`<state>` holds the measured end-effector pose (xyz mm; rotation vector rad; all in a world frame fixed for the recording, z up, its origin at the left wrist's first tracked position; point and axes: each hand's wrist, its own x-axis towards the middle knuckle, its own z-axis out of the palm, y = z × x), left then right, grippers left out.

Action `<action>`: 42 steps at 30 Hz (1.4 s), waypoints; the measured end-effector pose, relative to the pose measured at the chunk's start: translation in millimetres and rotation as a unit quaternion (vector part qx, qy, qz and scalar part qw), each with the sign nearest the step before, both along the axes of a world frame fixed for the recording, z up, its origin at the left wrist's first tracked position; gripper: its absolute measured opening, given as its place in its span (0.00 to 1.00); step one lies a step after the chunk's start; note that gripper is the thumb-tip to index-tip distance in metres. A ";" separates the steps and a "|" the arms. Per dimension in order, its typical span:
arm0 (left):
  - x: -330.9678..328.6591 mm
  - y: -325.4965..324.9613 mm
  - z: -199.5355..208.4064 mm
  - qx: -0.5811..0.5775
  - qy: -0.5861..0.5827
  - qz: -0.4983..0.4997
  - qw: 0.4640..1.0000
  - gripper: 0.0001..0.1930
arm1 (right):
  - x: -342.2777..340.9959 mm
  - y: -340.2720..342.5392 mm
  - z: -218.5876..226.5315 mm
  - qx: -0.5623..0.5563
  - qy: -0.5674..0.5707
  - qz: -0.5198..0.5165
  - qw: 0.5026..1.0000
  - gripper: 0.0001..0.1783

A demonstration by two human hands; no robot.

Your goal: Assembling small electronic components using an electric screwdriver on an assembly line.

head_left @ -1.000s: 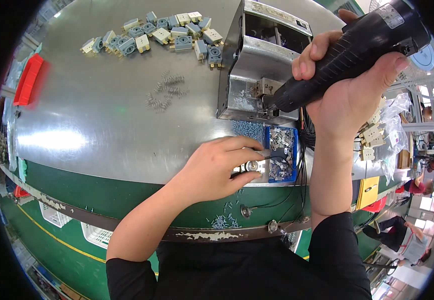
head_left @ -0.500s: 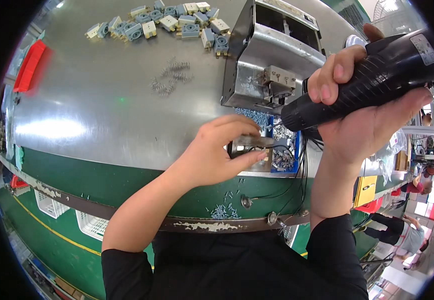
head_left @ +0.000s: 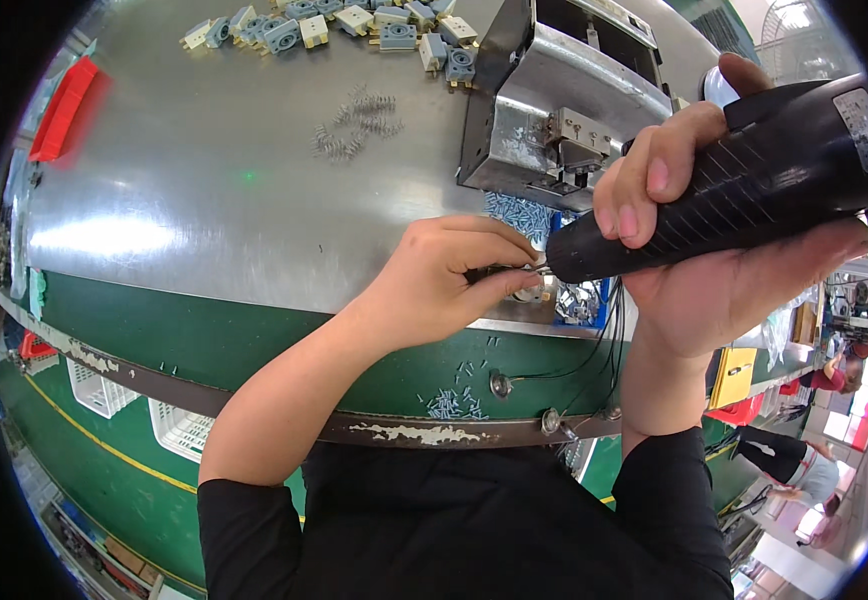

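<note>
The table [head_left: 204, 190] is shiny metal. My right hand [head_left: 709, 295] wraps around a big black power tool [head_left: 754, 190]. My left hand [head_left: 444, 275] pinches a small part [head_left: 492, 271], mostly hidden, at the tool's tip, near blue screws [head_left: 517, 214].

Factory workshop on view | metal bench [head_left: 184, 170] strewn with plugs [head_left: 397, 38], springs [head_left: 359, 120], screws [head_left: 517, 212] | crates [head_left: 176, 430] seen below | floor [head_left: 144, 500] crossed by yellow line [head_left: 139, 456]

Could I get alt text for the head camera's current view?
A person's right hand holds a black power tool close to a small part pinched in the left hand, at a metal table. Beyond are loose springs, grey and cream blocks with prongs, and a steel fixture.
</note>
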<state>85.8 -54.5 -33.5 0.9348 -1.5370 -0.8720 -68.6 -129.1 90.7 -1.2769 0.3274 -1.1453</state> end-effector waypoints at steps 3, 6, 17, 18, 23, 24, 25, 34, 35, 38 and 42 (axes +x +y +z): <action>0.5 0.4 0.2 0.000 0.003 0.000 1.000 0.06 | -1.4 0.2 2.1 0.003 0.022 -0.011 1.000 0.68; 0.3 -0.4 -0.9 -0.002 0.008 -0.004 1.000 0.06 | -2.8 -0.8 0.8 -0.002 0.010 -0.004 1.000 0.68; 2.7 0.2 4.2 0.024 -0.006 -0.011 1.000 0.07 | -8.0 -0.3 7.4 -0.100 0.088 -0.001 0.991 0.69; 3.0 0.4 4.5 0.024 -0.012 -0.009 1.000 0.07 | -7.1 1.4 9.1 -0.094 0.128 -0.039 0.987 0.69; 2.5 -0.4 8.6 0.027 -0.017 -0.017 0.999 0.07 | -13.0 -2.6 4.9 -0.102 0.092 -0.002 0.990 0.69; 3.0 -0.3 9.0 0.028 -0.017 -0.022 0.999 0.07 | -12.3 -3.7 3.8 -0.083 0.067 0.011 0.994 0.69; 3.4 -0.3 9.2 0.029 -0.017 -0.027 0.999 0.07 | -12.0 -2.0 4.5 -0.082 0.066 0.011 0.994 0.69; -1.8 -4.9 2.3 0.055 -0.021 0.050 0.997 0.14 | -13.7 -2.8 0.8 -0.014 0.052 -0.011 0.999 0.68; -3.6 -4.2 3.3 0.058 -0.020 0.052 0.997 0.14 | -17.2 -4.3 0.9 -0.022 0.050 -0.012 0.998 0.68; -4.6 -1.8 1.1 0.079 -0.020 0.055 0.995 0.19 | -17.0 -2.7 -2.9 -0.021 0.038 -0.002 0.999 0.67; 4.0 -0.8 0.3 -0.024 -0.040 0.008 0.999 0.23 | -8.4 -4.3 -3.7 -0.100 -0.013 0.004 0.995 0.68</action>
